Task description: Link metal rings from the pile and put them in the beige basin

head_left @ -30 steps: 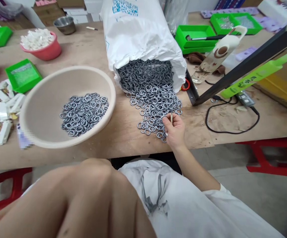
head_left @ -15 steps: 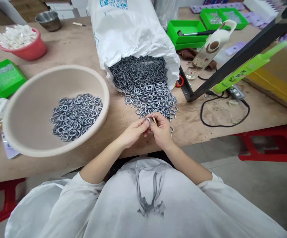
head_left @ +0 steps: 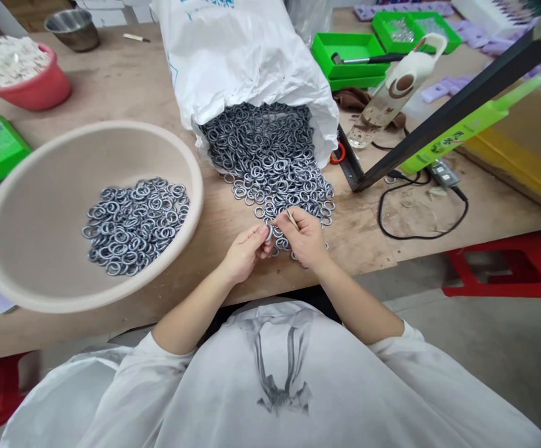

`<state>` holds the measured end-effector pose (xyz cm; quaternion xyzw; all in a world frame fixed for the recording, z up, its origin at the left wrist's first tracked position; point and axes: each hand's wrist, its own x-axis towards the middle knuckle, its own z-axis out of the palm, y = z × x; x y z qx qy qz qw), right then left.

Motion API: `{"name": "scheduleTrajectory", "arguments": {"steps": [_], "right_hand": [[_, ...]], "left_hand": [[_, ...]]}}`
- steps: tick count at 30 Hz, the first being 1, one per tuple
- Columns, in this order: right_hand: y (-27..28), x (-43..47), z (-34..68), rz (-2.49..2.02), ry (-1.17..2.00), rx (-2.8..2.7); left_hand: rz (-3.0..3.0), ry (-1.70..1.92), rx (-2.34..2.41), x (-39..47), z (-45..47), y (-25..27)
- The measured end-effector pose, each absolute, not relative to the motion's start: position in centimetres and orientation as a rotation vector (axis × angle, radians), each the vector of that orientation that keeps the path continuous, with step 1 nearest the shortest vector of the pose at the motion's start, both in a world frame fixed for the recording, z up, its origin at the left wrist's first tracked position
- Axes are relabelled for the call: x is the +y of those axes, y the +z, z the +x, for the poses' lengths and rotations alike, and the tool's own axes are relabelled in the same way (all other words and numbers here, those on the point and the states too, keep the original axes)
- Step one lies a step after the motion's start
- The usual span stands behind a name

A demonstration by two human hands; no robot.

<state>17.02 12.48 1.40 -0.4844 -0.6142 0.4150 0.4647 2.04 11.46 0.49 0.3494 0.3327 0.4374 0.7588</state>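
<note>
Between thumb and fingers my left hand pinches a grey ring. Close beside it, my right hand is closed around a thin, light-coloured stick-like tool; its exact kind is too small to make out. The right fingertips are near the ring, and whether they touch it I cannot tell. A heap of similar grey rings spills from a white sack toward my hands. To the left, a large beige basin contains more rings.
A black metal bar slants up at the right, near a bottle and a black cable. Green trays stand behind. A red bowl of white pieces and a steel bowl sit at the far left.
My left hand has shifted slightly left and down with the ring, a little away from my right hand. The view has turned slightly, so the basin appears further left.
</note>
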Motion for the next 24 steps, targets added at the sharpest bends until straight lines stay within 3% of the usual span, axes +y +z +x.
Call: {"name": "scheduleTrajectory", "arguments": {"steps": [7,16,19,24], "right_hand": [[2.7,11.6,17.2,-1.264,0.663,-2.063],[1.6,13.7,17.6,-1.415,0.849,-1.948],[1.2,15.6,18.0,-1.723,0.648,-1.943],[1.7,17.2,16.4,-1.775,0.345,-2.311]], "left_hand": [[0.613,1.036,0.75,11.6,1.7,0.8],[0.773,0.9,0.614,11.4,0.9,0.9],[0.822,0.877,0.576,11.6,0.5,0.9],[0.685,1.11,0.735,13.1,-0.1,0.4]]}}
